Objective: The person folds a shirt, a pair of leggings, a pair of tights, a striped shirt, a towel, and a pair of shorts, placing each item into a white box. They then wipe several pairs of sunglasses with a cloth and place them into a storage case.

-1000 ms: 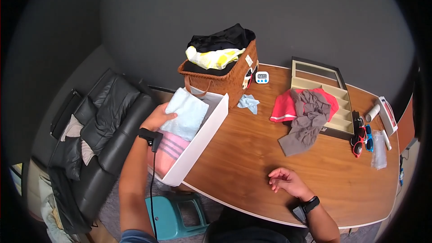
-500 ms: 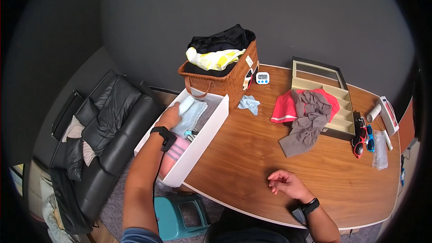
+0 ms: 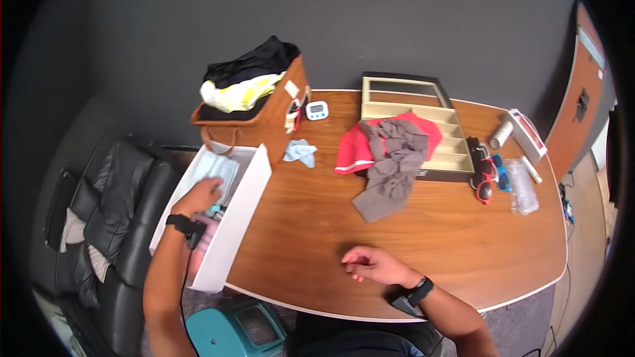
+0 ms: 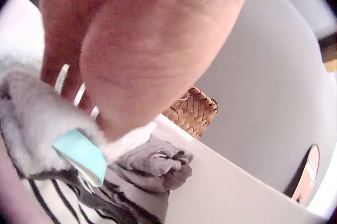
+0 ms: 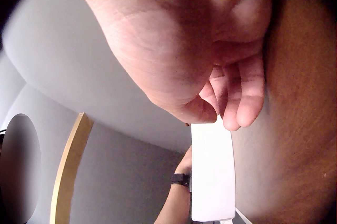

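Observation:
My left hand (image 3: 200, 197) lies over the light blue cloth (image 3: 213, 166) inside the white box (image 3: 246, 215), fingers extended toward it. In the left wrist view the fingers of the left hand (image 4: 142, 50) are spread a little, beside a fuzzy cloth (image 4: 42, 113) with a turquoise tag (image 4: 80, 151); their tips are hidden. A grey cloth (image 4: 152, 163) and striped fabric lie there too. Pink cloth (image 3: 197, 256) fills the box's near end. My right hand (image 3: 378, 266) rests on the wooden table, loosely curled and holding nothing; the right wrist view shows the same hand (image 5: 184, 45).
A brown basket (image 3: 261, 132) piled with clothes stands behind the box. Beside it are a timer (image 3: 317, 110) and a small blue cloth (image 3: 301, 152). Red and grey-brown (image 3: 390, 188) garments lie partly over a compartment case (image 3: 453, 160). Sunglasses (image 3: 485, 190) lie at right.
The head view has turned to the right. The light blue cloth, held up by my left hand earlier, now lies in the box, and that hand has drawn back from its far end. My right hand stays put.

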Demonstrator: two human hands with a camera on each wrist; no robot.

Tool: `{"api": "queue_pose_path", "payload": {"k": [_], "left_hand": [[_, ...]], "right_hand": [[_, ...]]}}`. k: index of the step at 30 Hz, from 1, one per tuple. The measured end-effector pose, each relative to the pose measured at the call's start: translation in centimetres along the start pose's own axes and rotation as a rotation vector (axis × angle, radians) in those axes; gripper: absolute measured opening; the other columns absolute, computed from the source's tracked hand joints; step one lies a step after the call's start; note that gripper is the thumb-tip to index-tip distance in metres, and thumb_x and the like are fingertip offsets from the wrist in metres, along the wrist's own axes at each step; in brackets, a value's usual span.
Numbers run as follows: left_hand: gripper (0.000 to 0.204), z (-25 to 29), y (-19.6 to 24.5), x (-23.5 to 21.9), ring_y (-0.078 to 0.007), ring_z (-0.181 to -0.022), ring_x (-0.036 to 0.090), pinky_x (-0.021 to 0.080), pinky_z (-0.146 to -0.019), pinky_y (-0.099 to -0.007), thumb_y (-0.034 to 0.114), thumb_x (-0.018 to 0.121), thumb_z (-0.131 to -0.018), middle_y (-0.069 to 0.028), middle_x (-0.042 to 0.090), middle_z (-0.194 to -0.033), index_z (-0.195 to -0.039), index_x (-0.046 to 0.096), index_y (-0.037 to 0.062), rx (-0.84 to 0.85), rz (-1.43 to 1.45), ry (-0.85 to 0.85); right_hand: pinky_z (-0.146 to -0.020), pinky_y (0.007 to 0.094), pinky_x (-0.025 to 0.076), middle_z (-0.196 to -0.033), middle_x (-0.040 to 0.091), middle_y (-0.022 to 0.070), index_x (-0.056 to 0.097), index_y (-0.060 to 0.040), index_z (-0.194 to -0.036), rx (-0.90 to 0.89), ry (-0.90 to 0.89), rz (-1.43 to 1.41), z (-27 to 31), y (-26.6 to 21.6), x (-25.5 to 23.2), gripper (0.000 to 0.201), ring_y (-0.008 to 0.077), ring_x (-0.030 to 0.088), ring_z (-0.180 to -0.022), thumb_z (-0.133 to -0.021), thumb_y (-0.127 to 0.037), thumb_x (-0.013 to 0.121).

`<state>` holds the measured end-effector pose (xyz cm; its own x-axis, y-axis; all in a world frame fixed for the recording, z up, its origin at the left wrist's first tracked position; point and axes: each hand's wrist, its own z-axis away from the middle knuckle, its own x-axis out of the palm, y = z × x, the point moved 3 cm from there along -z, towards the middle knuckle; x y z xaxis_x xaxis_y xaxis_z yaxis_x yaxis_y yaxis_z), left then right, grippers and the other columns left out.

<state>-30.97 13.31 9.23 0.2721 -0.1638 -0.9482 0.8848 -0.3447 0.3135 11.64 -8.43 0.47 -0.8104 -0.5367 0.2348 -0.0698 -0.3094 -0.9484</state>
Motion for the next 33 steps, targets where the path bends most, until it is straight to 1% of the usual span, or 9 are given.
{"api": "queue_pose_path", "payload": {"k": [4,9,12,15,19,22,27,29,33], "left_hand": [[0.025,-0.2,1.7,-1.9,-0.0344,-0.095,0.064,0.050,-0.086,-0.0389,0.010,0.057,-0.088,-0.0206,0.066,-0.100,-0.110,0.063,0.0002,0.005,0.143,0.212],[0.013,1.1,12.8,-5.3,-0.0091,-0.078,0.058,0.048,-0.073,-0.0253,0.005,0.055,-0.091,-0.0045,0.064,-0.085,-0.101,0.062,0.0003,0.108,0.453,0.401],[0.009,1.3,17.2,-1.3,-0.0083,-0.081,0.061,0.050,-0.074,-0.0242,0.002,0.057,-0.092,-0.0003,0.063,-0.090,-0.100,0.062,0.0014,0.205,0.565,0.212],[0.011,1.5,22.1,3.0,-0.0079,-0.082,0.062,0.051,-0.072,-0.0240,0.009,0.059,-0.095,-0.0012,0.066,-0.091,-0.102,0.062,0.0017,0.239,0.687,0.037],[0.015,1.2,26.4,8.2,-0.0065,-0.083,0.060,0.050,-0.073,-0.0229,0.010,0.060,-0.095,-0.0004,0.065,-0.092,-0.106,0.061,0.0007,0.239,0.768,-0.135],[0.016,1.1,27.3,10.2,-0.0069,-0.085,0.061,0.050,-0.075,-0.0233,0.010,0.060,-0.094,-0.0007,0.065,-0.093,-0.107,0.061,0.0003,0.322,0.828,-0.105],[0.040,1.4,28.6,9.0,-0.0180,-0.109,0.059,0.049,-0.091,-0.0312,0.011,0.070,-0.086,-0.0121,0.059,-0.121,-0.122,0.055,0.0013,0.420,0.715,-0.050],[0.051,1.6,31.2,7.3,-0.0213,-0.118,0.053,0.046,-0.097,-0.0337,0.013,0.073,-0.083,-0.0139,0.052,-0.130,-0.128,0.050,0.0021,0.521,0.702,0.035],[0.074,1.5,38.6,4.1,-0.0247,-0.133,0.041,0.038,-0.107,-0.0374,0.019,0.080,-0.076,-0.0151,0.039,-0.145,-0.138,0.042,0.0041,0.807,0.722,0.184]], "right_hand": [[-0.069,0.0238,0.051,-0.095,0.058,0.0014,0.053,-0.0034,-0.118,-0.050,0.007,-0.039,-0.2,0.0,-0.1,0.023,0.0093,0.057,-0.080,-0.095,-0.005,0.056],[-0.070,0.0242,0.051,-0.098,0.057,0.0025,0.052,-0.0036,-0.121,-0.127,0.120,-0.120,-0.3,-0.3,-1.9,0.029,0.0101,0.059,-0.081,-0.093,-0.006,0.059],[-0.075,0.0304,0.052,-0.103,0.055,0.0094,0.047,0.0003,-0.128,-0.357,0.547,0.474,0.0,-1.7,-4.9,0.047,0.0164,0.061,-0.085,-0.086,-0.009,0.067],[-0.077,0.0369,0.052,-0.106,0.055,0.0168,0.047,0.0011,-0.129,-0.354,0.697,0.878,0.5,-5.5,-4.1,0.053,0.0262,0.062,-0.085,-0.085,-0.018,0.070],[-0.079,0.0444,0.052,-0.108,0.059,0.0226,0.052,0.0019,-0.118,0.091,0.713,1.325,-1.0,-7.7,-3.3,0.047,0.0364,0.064,-0.092,-0.086,-0.030,0.066],[-0.079,0.0442,0.052,-0.104,0.061,0.0215,0.056,-0.0003,-0.111,0.039,0.604,1.395,-1.4,-6.1,-4.9,0.038,0.0376,0.064,-0.095,-0.085,-0.027,0.064],[-0.076,0.0395,0.052,-0.100,0.061,0.0177,0.058,-0.0051,-0.108,-0.172,0.641,1.149,6.6,-10.6,-4.8,0.029,0.0354,0.063,-0.087,-0.084,-0.019,0.062],[-0.074,0.0331,0.050,-0.091,0.059,0.0122,0.056,-0.0026,-0.104,-0.427,0.645,0.974,10.1,-14.4,-3.9,0.024,0.0245,0.062,-0.082,-0.082,-0.010,0.060],[-0.077,0.0261,0.046,-0.092,0.055,0.0019,0.050,-0.0033,-0.099,-0.485,0.608,0.432,15.3,-20.3,-0.6,0.021,0.0097,0.053,-0.085,-0.078,0.000,0.053]]}}
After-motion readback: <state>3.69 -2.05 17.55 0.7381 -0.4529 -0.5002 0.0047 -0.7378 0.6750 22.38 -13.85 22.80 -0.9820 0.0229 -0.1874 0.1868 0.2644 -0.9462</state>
